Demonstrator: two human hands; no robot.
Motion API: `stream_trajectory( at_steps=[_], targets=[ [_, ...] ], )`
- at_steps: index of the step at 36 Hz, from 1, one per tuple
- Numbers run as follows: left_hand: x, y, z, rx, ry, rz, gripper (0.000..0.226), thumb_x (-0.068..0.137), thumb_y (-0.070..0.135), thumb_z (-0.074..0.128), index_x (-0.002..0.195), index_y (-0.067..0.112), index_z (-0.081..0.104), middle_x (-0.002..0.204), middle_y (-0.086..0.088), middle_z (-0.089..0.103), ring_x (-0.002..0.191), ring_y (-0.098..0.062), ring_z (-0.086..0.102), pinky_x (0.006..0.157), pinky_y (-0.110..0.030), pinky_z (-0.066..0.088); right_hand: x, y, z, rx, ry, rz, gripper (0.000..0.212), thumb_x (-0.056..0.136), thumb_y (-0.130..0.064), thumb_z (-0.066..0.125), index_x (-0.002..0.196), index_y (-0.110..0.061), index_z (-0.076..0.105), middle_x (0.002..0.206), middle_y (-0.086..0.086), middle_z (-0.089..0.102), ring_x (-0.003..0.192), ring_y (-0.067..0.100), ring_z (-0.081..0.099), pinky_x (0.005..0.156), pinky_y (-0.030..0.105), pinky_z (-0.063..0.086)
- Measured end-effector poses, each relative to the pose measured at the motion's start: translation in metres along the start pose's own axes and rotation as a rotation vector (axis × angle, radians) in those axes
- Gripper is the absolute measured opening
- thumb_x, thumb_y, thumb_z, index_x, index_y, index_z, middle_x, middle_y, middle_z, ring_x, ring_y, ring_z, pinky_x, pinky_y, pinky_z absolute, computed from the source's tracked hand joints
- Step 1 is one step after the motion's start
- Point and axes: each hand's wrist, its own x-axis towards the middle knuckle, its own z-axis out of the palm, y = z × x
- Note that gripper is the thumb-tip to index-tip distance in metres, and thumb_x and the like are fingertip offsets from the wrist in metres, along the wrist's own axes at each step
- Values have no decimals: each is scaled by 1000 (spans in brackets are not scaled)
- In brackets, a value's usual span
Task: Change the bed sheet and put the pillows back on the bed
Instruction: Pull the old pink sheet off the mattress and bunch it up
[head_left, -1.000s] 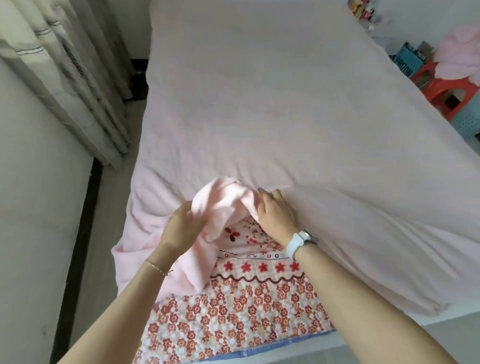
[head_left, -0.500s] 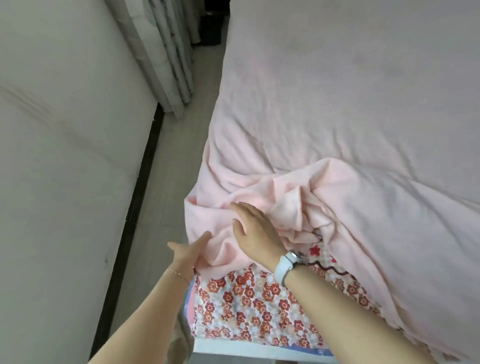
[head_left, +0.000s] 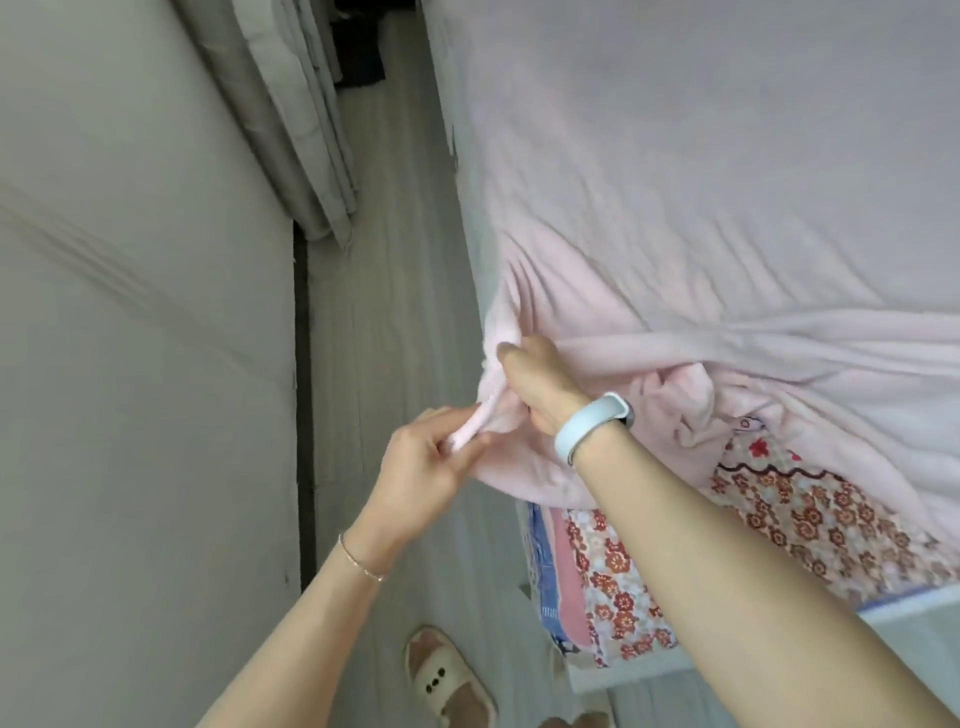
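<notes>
1. Pinching the rolled hem of the pink sheet (head_left: 701, 218), your left hand (head_left: 421, 467) has thumb and fingers closed tight on that thin cord of fabric, right at the bed's near-left corner.
2. At one o'clock from it, your right hand (head_left: 537, 382) is curled into a bunch of the same sheet, knuckles up, fingers buried in the cloth; the pale blue wristband (head_left: 589, 428) sits just behind.
3. The sheet covers most of the bed from twelve to three o'clock, but at four o'clock it is gathered back and the floral mattress cover (head_left: 810, 519) lies bare.
4. Risk one, as I judge it: pull hard on that narrow hem with two fingers and it slips free, springing back up over the corner.
5. Risk two: dragging this corner down could tug the far edges loose, since the fabric already shows tension creases running toward two o'clock.
6. Risk three: your slipper (head_left: 447, 680) stands at six o'clock near the hanging cloth, so stepping in could trap it.
7. Containers: none visible here, and no pillows either, so nothing is holding anything.
</notes>
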Motion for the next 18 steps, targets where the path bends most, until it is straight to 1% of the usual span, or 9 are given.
stream_trajectory(
  at_steps=[2,5,7,9,11,12,14,16,18],
  targets=[
    [10,17,-12,-201,-39,-92,35,82,40,65,115,29,65,104,7,69,99,-11,62,88,-24,47,-5,-17,-9,-20,41,-171,19,96,-8,34,103,-3,51,84,2,53,84,16,49,53,14,35],
    [46,30,-21,-647,74,-446,49,86,44,58,129,21,49,125,-2,60,105,-17,61,95,-34,46,-9,-32,-28,-65,17,-424,16,98,-5,33,87,-2,45,76,2,42,78,13,38,59,23,27],
    [81,34,-23,-796,76,-662,57,93,46,48,138,14,37,132,-8,50,111,-25,57,97,-40,44,-8,-37,-40,-128,-69,-519,24,98,-5,35,75,-11,37,69,-4,34,67,9,33,56,20,28],
    [117,40,-22,-893,28,-782,64,95,48,42,141,4,31,137,-16,45,115,-30,53,96,-41,44,-7,-46,-54,-189,-146,-551,35,98,-5,38,67,-19,29,65,-9,29,59,3,28,55,18,29],
    [153,51,-19,-994,-57,-822,67,98,48,34,139,-5,32,138,-20,45,119,-32,51,91,-39,44,-3,-57,-70,-199,-219,-536,35,98,-5,38,67,-18,30,65,-11,32,57,0,32,57,22,28],
    [169,56,-18,-1032,-87,-816,67,100,48,29,137,-7,35,137,-21,46,123,-32,48,92,-39,42,1,-61,-77,-186,-252,-522,34,98,-4,38,67,-17,32,65,-11,34,55,-2,36,57,20,30],
    [204,64,-18,-1114,-79,-784,60,101,45,28,137,-2,40,139,-20,46,130,-33,43,102,-42,37,12,-69,-91,-195,-272,-506,37,98,-4,39,65,-19,30,65,-12,33,54,-2,37,55,15,30],
    [240,70,-19,-1105,-2,-737,47,101,36,37,136,5,46,139,-16,49,129,-29,45,106,-43,35,31,-73,-104,-260,-257,-485,39,98,-7,41,65,-20,26,66,-10,29,59,5,30,56,20,27],
    [271,77,-20,-952,134,-704,35,98,21,48,128,5,53,129,-11,56,119,-26,53,97,-40,43,57,-75,-116,-329,-253,-398,39,99,-9,40,64,-20,25,66,-7,29,60,7,26,58,25,25]
  ],
)
